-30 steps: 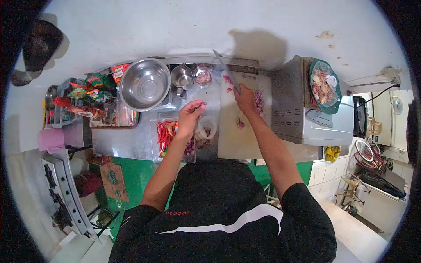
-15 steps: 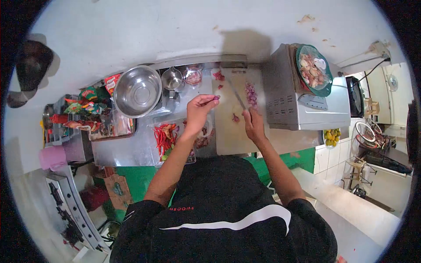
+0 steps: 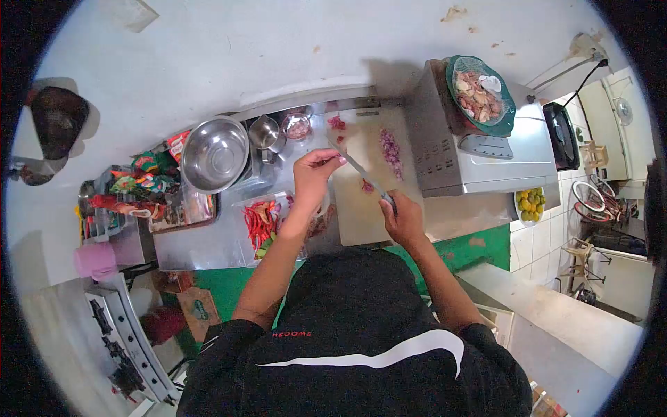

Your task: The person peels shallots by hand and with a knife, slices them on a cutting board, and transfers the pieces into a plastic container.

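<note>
My right hand (image 3: 401, 217) grips the handle of a knife (image 3: 363, 174) at the near edge of a white cutting board (image 3: 368, 208); the blade points up and left toward my left hand. My left hand (image 3: 313, 174) hovers over the board's left edge, its fingertips pinching something small that I cannot make out against the blade tip. A pile of chopped purple shallot (image 3: 390, 149) lies on the board's far right, with smaller bits (image 3: 366, 185) mid-board and red scraps (image 3: 337, 123) at the far end.
A steel bowl (image 3: 215, 153), a small steel cup (image 3: 264, 132) and a small dish (image 3: 299, 126) stand at the back left. A tray of red chilies (image 3: 260, 220) lies under my left forearm. A grey appliance (image 3: 479, 156) with a green plate of peels (image 3: 479, 94) stands right. Packets (image 3: 142, 182) crowd the left.
My right hand has drawn back toward me with the knife, from the far end of the board to its near edge. My left hand has stayed over the board's left side.
</note>
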A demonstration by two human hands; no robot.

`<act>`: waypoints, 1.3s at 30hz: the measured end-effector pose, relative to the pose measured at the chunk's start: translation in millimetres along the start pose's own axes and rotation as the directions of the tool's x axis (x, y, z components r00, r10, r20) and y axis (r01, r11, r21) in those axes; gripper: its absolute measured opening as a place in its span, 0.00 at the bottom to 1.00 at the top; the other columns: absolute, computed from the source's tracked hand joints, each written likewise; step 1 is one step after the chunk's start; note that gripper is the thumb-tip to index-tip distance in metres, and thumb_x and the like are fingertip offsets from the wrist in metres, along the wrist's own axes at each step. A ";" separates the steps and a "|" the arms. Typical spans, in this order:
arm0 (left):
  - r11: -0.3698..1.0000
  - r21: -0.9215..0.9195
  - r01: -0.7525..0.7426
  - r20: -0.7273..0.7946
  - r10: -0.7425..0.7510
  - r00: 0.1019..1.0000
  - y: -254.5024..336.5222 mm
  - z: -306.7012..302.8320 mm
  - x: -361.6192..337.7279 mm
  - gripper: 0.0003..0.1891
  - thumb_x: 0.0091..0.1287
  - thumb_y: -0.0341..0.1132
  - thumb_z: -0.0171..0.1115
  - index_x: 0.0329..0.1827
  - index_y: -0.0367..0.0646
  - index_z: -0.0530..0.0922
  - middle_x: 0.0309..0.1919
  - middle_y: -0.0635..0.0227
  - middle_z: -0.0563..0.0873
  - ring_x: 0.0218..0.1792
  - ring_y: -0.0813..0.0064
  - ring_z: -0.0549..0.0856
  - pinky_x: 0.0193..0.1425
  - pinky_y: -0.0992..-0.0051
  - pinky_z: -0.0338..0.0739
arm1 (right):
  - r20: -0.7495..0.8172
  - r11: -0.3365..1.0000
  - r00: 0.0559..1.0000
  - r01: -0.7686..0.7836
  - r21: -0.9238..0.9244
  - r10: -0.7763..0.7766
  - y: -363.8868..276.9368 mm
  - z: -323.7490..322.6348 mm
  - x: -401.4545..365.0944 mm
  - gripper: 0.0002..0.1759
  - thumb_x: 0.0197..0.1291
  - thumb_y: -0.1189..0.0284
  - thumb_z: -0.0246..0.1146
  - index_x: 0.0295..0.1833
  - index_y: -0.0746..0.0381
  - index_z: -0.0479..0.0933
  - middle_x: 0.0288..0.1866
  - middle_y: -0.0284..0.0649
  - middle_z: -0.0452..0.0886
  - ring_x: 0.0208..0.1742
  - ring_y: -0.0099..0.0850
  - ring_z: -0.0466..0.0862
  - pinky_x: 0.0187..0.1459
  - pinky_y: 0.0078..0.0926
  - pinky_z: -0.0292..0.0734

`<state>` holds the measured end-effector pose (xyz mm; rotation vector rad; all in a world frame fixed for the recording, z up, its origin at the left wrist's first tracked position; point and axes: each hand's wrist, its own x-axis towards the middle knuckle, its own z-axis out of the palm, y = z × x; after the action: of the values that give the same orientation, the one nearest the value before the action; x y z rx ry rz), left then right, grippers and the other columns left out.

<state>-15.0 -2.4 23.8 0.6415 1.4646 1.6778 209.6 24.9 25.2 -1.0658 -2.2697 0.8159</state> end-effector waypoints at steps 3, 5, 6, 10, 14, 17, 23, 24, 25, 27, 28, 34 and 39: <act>0.999 -0.047 -0.018 -0.022 0.017 1.000 3.2 2.7 -5.9 0.07 0.57 0.21 0.71 0.38 0.35 0.85 0.34 0.66 0.88 0.34 0.82 0.84 0.42 0.81 0.78 | 0.044 0.999 0.999 -0.023 -0.028 0.024 -1.2 -4.3 -0.2 0.12 0.64 0.64 0.62 0.44 0.62 0.75 0.30 0.49 0.80 0.30 0.49 0.82 0.31 0.44 0.75; 0.996 -0.078 -0.042 -0.028 0.040 0.999 3.3 3.1 -7.5 0.08 0.57 0.20 0.70 0.39 0.35 0.85 0.34 0.67 0.88 0.35 0.83 0.84 0.42 0.82 0.78 | -0.014 0.994 0.997 0.071 -0.086 -0.073 1.0 -4.7 0.9 0.12 0.63 0.65 0.62 0.44 0.62 0.75 0.31 0.48 0.80 0.30 0.49 0.82 0.31 0.44 0.75; 0.996 -0.074 -0.044 -0.034 0.042 0.999 5.6 4.3 -9.6 0.08 0.57 0.20 0.70 0.39 0.35 0.85 0.34 0.67 0.88 0.35 0.83 0.84 0.42 0.82 0.78 | -0.011 0.994 0.997 0.075 -0.081 -0.076 1.2 -4.8 0.9 0.12 0.63 0.65 0.62 0.44 0.62 0.75 0.31 0.48 0.80 0.30 0.49 0.82 0.31 0.44 0.75; 0.995 0.014 -0.102 -0.105 0.103 0.989 12.4 7.0 -13.9 0.08 0.56 0.20 0.70 0.38 0.36 0.85 0.35 0.67 0.88 0.34 0.83 0.83 0.42 0.82 0.77 | -0.002 0.995 0.997 0.072 -0.076 -0.072 1.4 -5.1 3.5 0.13 0.62 0.64 0.63 0.45 0.62 0.75 0.32 0.48 0.81 0.31 0.49 0.82 0.32 0.44 0.76; 0.974 0.095 -0.206 -0.103 0.216 0.971 17.5 11.1 -17.1 0.08 0.55 0.21 0.71 0.38 0.37 0.86 0.36 0.67 0.89 0.34 0.83 0.83 0.41 0.82 0.76 | -0.020 0.996 0.999 0.049 -0.080 -0.051 -3.4 -6.9 7.7 0.13 0.64 0.64 0.62 0.45 0.62 0.75 0.32 0.48 0.81 0.31 0.50 0.82 0.31 0.44 0.75; 0.918 0.240 -0.316 -0.056 0.338 0.939 18.7 13.9 -20.5 0.08 0.55 0.21 0.71 0.38 0.38 0.86 0.35 0.69 0.88 0.34 0.84 0.82 0.40 0.83 0.75 | -0.091 0.997 0.995 0.038 -0.065 -0.044 -4.5 -12.1 15.8 0.13 0.65 0.63 0.60 0.45 0.62 0.76 0.31 0.49 0.81 0.31 0.50 0.81 0.32 0.44 0.75; 0.929 0.255 -0.268 -0.104 0.301 0.948 22.4 24.8 -25.2 0.09 0.56 0.20 0.70 0.39 0.37 0.86 0.36 0.67 0.89 0.33 0.85 0.80 0.37 0.83 0.74 | 0.034 0.997 0.999 0.013 0.070 -0.015 -6.4 -29.6 21.0 0.12 0.67 0.62 0.58 0.44 0.59 0.77 0.32 0.49 0.81 0.33 0.51 0.82 0.34 0.46 0.73; 0.930 0.256 -0.265 -0.105 0.299 0.948 18.3 24.0 -24.4 0.09 0.56 0.20 0.70 0.39 0.37 0.86 0.36 0.67 0.89 0.33 0.85 0.80 0.37 0.83 0.74 | 0.037 0.997 0.999 0.011 0.070 -0.014 -7.2 -30.3 20.8 0.12 0.67 0.62 0.58 0.44 0.59 0.77 0.32 0.49 0.81 0.33 0.51 0.82 0.34 0.46 0.73; 0.947 0.224 -0.229 -0.131 0.263 0.956 10.7 22.1 -22.3 0.08 0.55 0.22 0.71 0.38 0.37 0.87 0.35 0.68 0.89 0.33 0.85 0.80 0.37 0.83 0.74 | 0.057 0.997 0.998 0.023 0.078 -0.027 -9.5 -31.2 21.3 0.12 0.67 0.62 0.57 0.44 0.59 0.77 0.32 0.50 0.81 0.34 0.51 0.82 0.34 0.46 0.73; 0.964 0.189 -0.188 -0.156 0.219 0.963 1.1 21.9 -21.5 0.07 0.55 0.24 0.72 0.38 0.37 0.87 0.35 0.68 0.89 0.33 0.85 0.81 0.37 0.83 0.73 | 0.081 0.996 0.996 0.029 0.083 -0.036 -8.8 -30.4 20.0 0.12 0.67 0.62 0.57 0.44 0.59 0.78 0.32 0.50 0.81 0.34 0.51 0.82 0.34 0.46 0.73; 0.970 0.167 -0.179 -0.162 0.206 0.965 -2.1 22.5 -21.4 0.08 0.55 0.24 0.72 0.38 0.37 0.87 0.35 0.68 0.89 0.32 0.85 0.80 0.37 0.83 0.74 | 0.098 0.997 0.995 0.017 0.076 -0.025 -6.0 -28.0 19.4 0.12 0.67 0.62 0.57 0.43 0.59 0.78 0.32 0.50 0.80 0.34 0.52 0.82 0.34 0.46 0.74; 0.977 0.138 -0.165 -0.151 0.185 0.971 6.7 33.7 -28.5 0.08 0.56 0.24 0.72 0.39 0.37 0.87 0.34 0.69 0.89 0.31 0.86 0.80 0.38 0.83 0.75 | 0.074 0.999 0.996 -0.048 0.014 0.046 3.2 -25.7 20.2 0.12 0.66 0.63 0.59 0.43 0.60 0.78 0.32 0.50 0.80 0.32 0.52 0.81 0.34 0.45 0.75; 0.976 0.175 -0.131 -0.156 0.159 0.975 3.5 32.8 -26.0 0.08 0.56 0.24 0.72 0.39 0.37 0.86 0.34 0.70 0.89 0.32 0.86 0.81 0.39 0.83 0.75 | 0.105 1.000 0.994 -0.020 0.006 0.019 9.3 -30.5 19.4 0.11 0.65 0.64 0.60 0.44 0.59 0.79 0.32 0.50 0.81 0.31 0.52 0.82 0.33 0.44 0.75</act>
<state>24.7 -5.3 37.0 0.7253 1.7271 1.7716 223.1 54.5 43.5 -1.0665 -2.3448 0.9065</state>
